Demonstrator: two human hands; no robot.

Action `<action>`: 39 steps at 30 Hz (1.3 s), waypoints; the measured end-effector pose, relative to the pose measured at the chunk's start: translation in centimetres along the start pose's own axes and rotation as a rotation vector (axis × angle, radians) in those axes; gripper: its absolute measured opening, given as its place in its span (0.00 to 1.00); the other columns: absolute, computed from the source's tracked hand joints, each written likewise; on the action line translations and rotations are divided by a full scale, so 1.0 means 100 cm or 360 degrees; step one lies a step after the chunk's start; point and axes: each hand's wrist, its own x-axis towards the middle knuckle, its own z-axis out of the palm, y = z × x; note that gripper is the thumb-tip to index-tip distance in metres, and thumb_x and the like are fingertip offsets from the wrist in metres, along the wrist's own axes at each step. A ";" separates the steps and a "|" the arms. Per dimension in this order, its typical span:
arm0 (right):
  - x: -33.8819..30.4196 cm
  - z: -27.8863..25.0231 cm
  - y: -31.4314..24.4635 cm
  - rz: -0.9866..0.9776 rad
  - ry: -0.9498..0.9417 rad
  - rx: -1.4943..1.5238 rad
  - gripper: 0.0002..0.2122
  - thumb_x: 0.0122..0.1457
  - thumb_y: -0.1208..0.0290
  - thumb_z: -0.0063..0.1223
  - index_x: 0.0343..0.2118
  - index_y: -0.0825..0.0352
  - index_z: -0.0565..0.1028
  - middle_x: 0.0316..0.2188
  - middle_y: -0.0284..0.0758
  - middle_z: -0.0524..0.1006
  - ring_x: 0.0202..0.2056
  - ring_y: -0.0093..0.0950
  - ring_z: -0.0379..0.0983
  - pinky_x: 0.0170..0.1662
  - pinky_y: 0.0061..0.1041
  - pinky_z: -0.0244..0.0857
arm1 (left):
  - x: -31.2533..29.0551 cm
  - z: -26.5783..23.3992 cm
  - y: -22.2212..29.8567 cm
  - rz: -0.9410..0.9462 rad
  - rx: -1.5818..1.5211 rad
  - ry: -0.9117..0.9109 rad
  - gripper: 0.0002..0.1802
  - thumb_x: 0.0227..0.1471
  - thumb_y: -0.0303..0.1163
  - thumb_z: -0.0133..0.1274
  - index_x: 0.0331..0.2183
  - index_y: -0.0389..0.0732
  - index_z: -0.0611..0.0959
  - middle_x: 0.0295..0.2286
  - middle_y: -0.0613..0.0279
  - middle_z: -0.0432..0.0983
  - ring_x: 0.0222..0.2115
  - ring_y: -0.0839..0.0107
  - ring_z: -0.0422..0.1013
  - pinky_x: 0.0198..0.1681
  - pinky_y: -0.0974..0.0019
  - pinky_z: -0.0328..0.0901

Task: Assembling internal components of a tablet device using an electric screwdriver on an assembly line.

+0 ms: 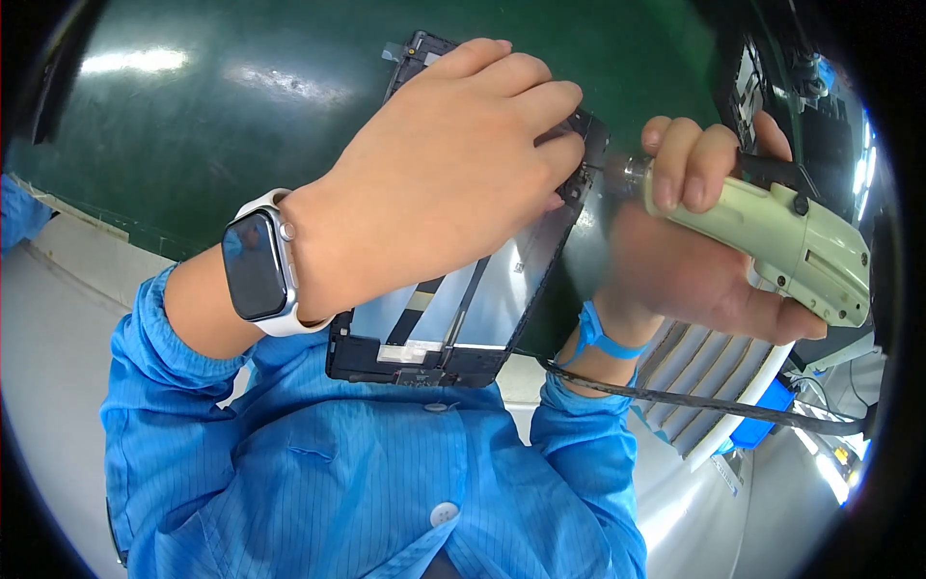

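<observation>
My left hand [453, 145], a pale-banded smartwatch [260, 261] on its wrist, lies across an opened tablet [453, 362] with its fingers curled down and closed on it. The fingertips are partly hidden. Inside the tablet's black frame show a silvery panel and dark flat ribbon cables [417, 309]. In my right hand [680, 265] is a pale green electric screwdriver [762, 227], gripped round its body and lying nearly level. Its thin bit points left at the tablet's right edge, close to my left fingers; contact there is too small to make out.
A green work mat [203, 145] covers the bench. From the right, a black cord [714, 400] runs to the tablet's near corner, beneath my blue-strapped right wrist. A slotted white rack [709, 381] and a blue bin [767, 415] stand at the lower right; dark equipment [772, 87] is beyond.
</observation>
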 end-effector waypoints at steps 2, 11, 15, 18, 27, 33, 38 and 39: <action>0.000 -0.006 0.000 0.0009 -0.0184 -0.0031 0.56 0.47 0.19 0.32 0.59 0.76 0.59 0.30 0.37 0.69 0.30 0.30 0.63 0.45 0.38 0.53 | -0.001 0.000 0.000 0.0002 0.0006 0.0001 0.23 0.38 0.34 0.66 0.41 0.43 0.82 0.49 0.59 0.72 0.52 0.60 0.66 0.58 0.53 0.59; -0.004 0.000 0.003 0.0042 -0.0184 -0.0032 0.57 0.43 0.17 0.32 0.57 0.75 0.64 0.31 0.36 0.69 0.28 0.27 0.62 0.45 0.36 0.52 | 0.000 -0.002 -0.001 0.0015 0.0011 -0.0015 0.22 0.39 0.34 0.65 0.41 0.43 0.81 0.49 0.58 0.72 0.53 0.59 0.66 0.58 0.52 0.59; -0.005 0.000 0.005 0.0027 -0.0149 -0.0042 0.58 0.41 0.15 0.31 0.55 0.75 0.65 0.29 0.34 0.69 0.28 0.26 0.61 0.42 0.34 0.52 | -0.001 -0.001 0.000 0.0027 0.0032 -0.0014 0.22 0.40 0.34 0.65 0.40 0.42 0.81 0.49 0.57 0.72 0.52 0.58 0.66 0.59 0.52 0.59; -0.003 0.001 0.007 -0.0015 -0.0176 -0.0039 0.58 0.40 0.14 0.31 0.54 0.74 0.66 0.26 0.33 0.69 0.26 0.25 0.60 0.39 0.32 0.52 | -0.001 -0.001 0.000 0.0038 0.0034 -0.0028 0.21 0.40 0.34 0.64 0.40 0.42 0.81 0.49 0.56 0.72 0.52 0.58 0.66 0.58 0.53 0.59; -0.001 0.002 0.012 -0.0050 -0.0135 0.0024 0.61 0.36 0.11 0.24 0.52 0.73 0.69 0.25 0.33 0.69 0.24 0.27 0.60 0.36 0.32 0.53 | -0.001 0.002 -0.002 0.0089 0.0011 0.0040 0.21 0.39 0.33 0.64 0.40 0.41 0.81 0.47 0.55 0.73 0.50 0.56 0.67 0.56 0.53 0.60; 0.000 0.002 0.013 -0.0074 -0.0183 0.0059 0.63 0.34 0.10 0.23 0.53 0.73 0.68 0.23 0.33 0.67 0.24 0.28 0.60 0.38 0.32 0.53 | 0.000 0.000 -0.003 0.0106 0.0018 0.0049 0.21 0.39 0.33 0.64 0.40 0.41 0.81 0.47 0.55 0.73 0.50 0.56 0.67 0.55 0.53 0.60; -0.004 0.002 0.011 0.0048 -0.0056 0.0036 0.63 0.33 0.10 0.22 0.52 0.74 0.67 0.22 0.33 0.68 0.23 0.28 0.60 0.39 0.32 0.54 | 0.000 0.000 -0.004 0.0126 0.0012 0.0041 0.21 0.40 0.33 0.64 0.40 0.41 0.81 0.48 0.55 0.72 0.49 0.55 0.67 0.54 0.53 0.61; -0.003 0.001 0.011 0.0034 -0.0054 0.0034 0.63 0.33 0.10 0.22 0.52 0.74 0.67 0.22 0.33 0.68 0.23 0.28 0.60 0.39 0.32 0.54 | 0.000 0.000 -0.004 0.0125 0.0008 0.0042 0.21 0.40 0.33 0.63 0.40 0.41 0.81 0.48 0.55 0.72 0.49 0.55 0.68 0.54 0.53 0.61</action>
